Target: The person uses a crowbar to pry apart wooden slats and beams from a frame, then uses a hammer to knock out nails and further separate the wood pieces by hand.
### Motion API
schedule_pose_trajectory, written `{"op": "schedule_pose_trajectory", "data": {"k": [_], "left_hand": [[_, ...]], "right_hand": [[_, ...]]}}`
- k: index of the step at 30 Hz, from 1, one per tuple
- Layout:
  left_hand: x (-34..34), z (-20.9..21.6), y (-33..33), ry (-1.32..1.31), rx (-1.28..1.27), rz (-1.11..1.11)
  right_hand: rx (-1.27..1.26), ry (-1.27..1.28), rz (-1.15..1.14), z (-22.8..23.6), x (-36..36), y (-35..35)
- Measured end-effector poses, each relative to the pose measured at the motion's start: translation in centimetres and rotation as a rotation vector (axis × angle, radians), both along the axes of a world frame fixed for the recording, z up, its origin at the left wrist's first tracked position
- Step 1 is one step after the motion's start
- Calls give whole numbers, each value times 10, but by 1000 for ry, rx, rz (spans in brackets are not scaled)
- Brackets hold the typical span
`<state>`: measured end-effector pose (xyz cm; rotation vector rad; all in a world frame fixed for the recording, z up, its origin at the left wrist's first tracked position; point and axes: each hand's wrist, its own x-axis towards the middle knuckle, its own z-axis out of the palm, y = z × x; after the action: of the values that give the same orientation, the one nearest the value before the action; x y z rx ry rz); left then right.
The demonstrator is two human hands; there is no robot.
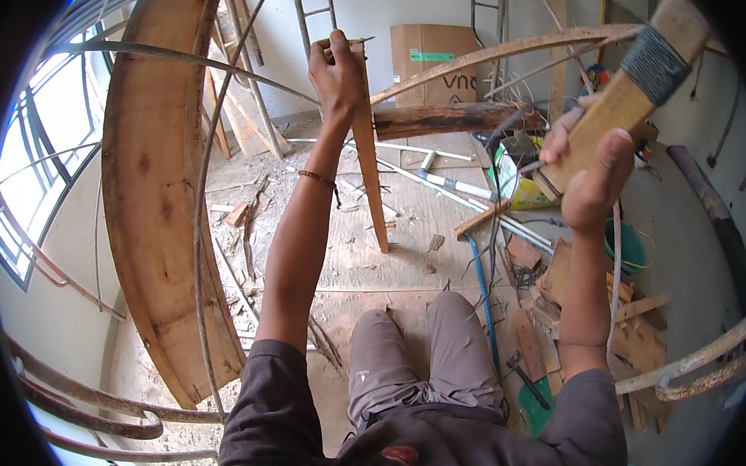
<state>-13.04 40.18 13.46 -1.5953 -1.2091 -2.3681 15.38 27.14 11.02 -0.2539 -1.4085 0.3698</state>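
Note:
Raised in front of me, my left hand (336,77) is closed at the top end of a narrow wooden board (368,162), which hangs down and looks tapered toward the floor. A thin dark piece like a nail sticks out beside my thumb. Up close on the right, my right hand (596,180) grips a thick wooden bar (615,110), held at a slant, with dark grey cord (659,66) wound around its upper part. A thin dark tip shows by its lower end; I cannot make out what it belongs to.
A wide curved plank (154,190) stands at my left, with thin metal rods (210,143) crossing before it. White pipes (450,185), a charred beam (444,119) and wood scraps (634,344) litter the floor. A cardboard box (430,65) stands by the wall, a green bucket (626,246) right.

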Motion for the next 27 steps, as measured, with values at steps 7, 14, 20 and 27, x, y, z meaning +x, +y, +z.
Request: {"op": "schedule_pose_trajectory", "data": {"k": [7, 14, 20, 27], "left_hand": [[23, 1, 5, -14, -5, -134], [42, -5, 9, 41, 51, -100], [37, -6, 13, 75, 72, -78], [34, -13, -9, 50, 33, -198]], "right_hand": [[-684, -590, -81, -144, 39, 65], [-892, -160, 61, -237, 94, -9], [-1245, -513, -457, -415, 173, -81], [-1555, -914, -783, -568, 197, -183]]}}
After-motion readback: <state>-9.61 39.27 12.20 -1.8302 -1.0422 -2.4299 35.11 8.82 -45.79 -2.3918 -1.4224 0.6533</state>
